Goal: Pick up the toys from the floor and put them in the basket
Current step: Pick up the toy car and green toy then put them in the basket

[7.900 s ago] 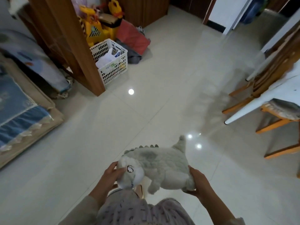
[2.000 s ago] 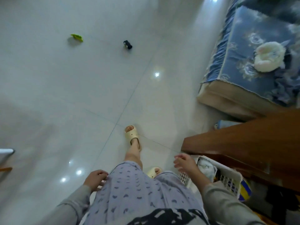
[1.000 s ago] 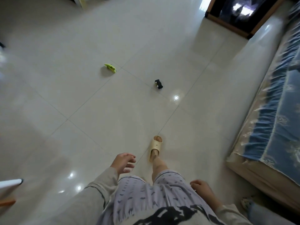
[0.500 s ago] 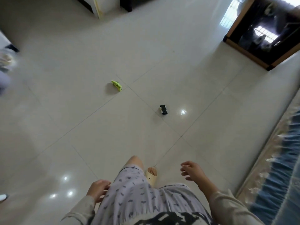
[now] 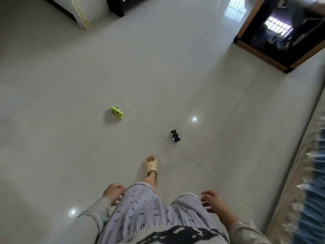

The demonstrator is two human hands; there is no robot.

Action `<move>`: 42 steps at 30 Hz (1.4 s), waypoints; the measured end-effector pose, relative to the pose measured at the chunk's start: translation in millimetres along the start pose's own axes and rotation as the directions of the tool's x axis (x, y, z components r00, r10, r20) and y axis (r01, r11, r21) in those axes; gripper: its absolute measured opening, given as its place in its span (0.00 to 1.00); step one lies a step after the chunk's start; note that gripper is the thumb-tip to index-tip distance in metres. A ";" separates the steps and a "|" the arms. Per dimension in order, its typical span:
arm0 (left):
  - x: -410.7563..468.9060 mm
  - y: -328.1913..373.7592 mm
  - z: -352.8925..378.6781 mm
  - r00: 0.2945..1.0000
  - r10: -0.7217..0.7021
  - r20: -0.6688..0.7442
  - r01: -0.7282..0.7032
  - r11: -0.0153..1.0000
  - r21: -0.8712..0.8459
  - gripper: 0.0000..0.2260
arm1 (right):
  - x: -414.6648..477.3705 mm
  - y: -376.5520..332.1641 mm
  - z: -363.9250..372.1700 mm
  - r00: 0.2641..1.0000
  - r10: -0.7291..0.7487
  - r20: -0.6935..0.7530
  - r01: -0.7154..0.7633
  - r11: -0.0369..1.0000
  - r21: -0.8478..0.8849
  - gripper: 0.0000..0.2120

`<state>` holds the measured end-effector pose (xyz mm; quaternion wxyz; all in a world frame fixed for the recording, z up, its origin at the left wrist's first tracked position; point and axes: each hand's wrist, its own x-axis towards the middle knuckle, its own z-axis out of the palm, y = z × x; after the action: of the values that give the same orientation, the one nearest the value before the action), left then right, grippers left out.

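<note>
Pale glossy tile (image 5: 158, 67) filled most of the view, and two small toys lay on it ahead of the person's hands. The black toy car (image 5: 175, 135) sat nearest, forward of the right hand (image 5: 212, 199) and a little inward from it, just past the slippered foot (image 5: 151, 166) that was planted in front. The green toy (image 5: 116, 112) — long and narrow, perhaps a crocodile, though too small to be sure — lay farther off, ahead of the left hand (image 5: 113, 191) and well apart from the car. Both hands hung low at the person's sides and carried nothing: the left was loosely curled against the patterned shorts (image 5: 140, 208), the right held slack with its fingers spread and slightly bent. The basket was nowhere in view, so how full it was could not be told. Judging by the floor alone, the job looked unfinished — at least these two toys were not yet picked up, and each would need a stoop, a grasp and a carry to the basket. The car seemed the likelier first pick, being closer to the leading foot. Beyond the right hand ran the fringed edge of a blue cover (image 5: 309, 173), blurred; no toy could be made out there.
</note>
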<state>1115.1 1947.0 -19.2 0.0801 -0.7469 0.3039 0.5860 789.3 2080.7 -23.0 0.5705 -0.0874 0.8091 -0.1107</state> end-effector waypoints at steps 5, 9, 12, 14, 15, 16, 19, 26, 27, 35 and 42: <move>33.7 103.4 -26.6 0.988 0.149 0.036 -0.153 0.975 0.160 0.06 | 16.9 -43.5 2.3 0.999 0.049 -0.009 -0.049 0.998 -0.026 0.05; 54.1 166.8 -33.2 0.981 0.187 0.052 -0.194 0.946 0.259 0.07 | 29.6 -81.8 2.5 0.998 0.065 -0.008 -0.064 0.997 0.051 0.05; 71.5 193.0 -27.7 0.979 0.191 0.069 -0.203 0.928 0.314 0.07 | 42.9 -98.9 6.8 0.997 0.078 0.011 -0.078 0.996 0.053 0.05; 79.2 202.7 -22.2 0.981 0.177 0.083 -0.196 0.910 0.366 0.09 | 55.1 -105.5 9.0 0.995 0.089 0.037 -0.089 0.996 0.007 0.05; 82.2 206.2 -18.7 0.981 0.172 0.086 -0.192 0.903 0.384 0.10 | 60.9 -109.9 8.9 0.995 0.093 0.044 -0.092 0.995 -0.024 0.06; 85.3 208.6 -14.5 0.982 0.168 0.088 -0.189 0.903 0.387 0.11 | 67.1 -114.8 8.3 0.995 0.092 0.045 -0.090 0.995 -0.050 0.06; 99.4 208.0 1.1 0.989 0.106 0.098 -0.136 0.917 0.375 0.10 | 93.7 -128.3 6.6 0.994 0.098 0.052 -0.094 0.993 -0.069 0.05; 171.2 189.3 43.4 0.991 -0.031 0.131 -0.033 0.885 0.464 0.11 | 215.5 -161.0 13.4 0.988 0.099 0.117 -0.086 0.991 -0.105 0.06; 188.6 188.5 50.9 0.990 -0.053 0.129 -0.014 0.883 0.470 0.11 | 242.6 -163.0 17.4 0.989 0.090 0.114 -0.075 0.989 -0.126 0.07; 378.3 213.3 131.5 0.989 0.017 0.146 -0.081 0.891 0.447 0.09 | 470.3 -180.7 48.5 0.999 0.031 0.024 -0.025 0.974 -0.224 0.13; 536.3 227.6 186.1 0.973 0.135 0.188 -0.195 0.917 0.348 0.05 | 608.1 -173.8 119.0 0.984 -0.074 -0.162 0.035 0.971 -0.236 0.37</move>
<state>905.5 1659.9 -516.8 0.1913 -0.6412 0.4618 0.5823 701.0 1741.5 -562.7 0.4821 -0.1661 0.8594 -0.0381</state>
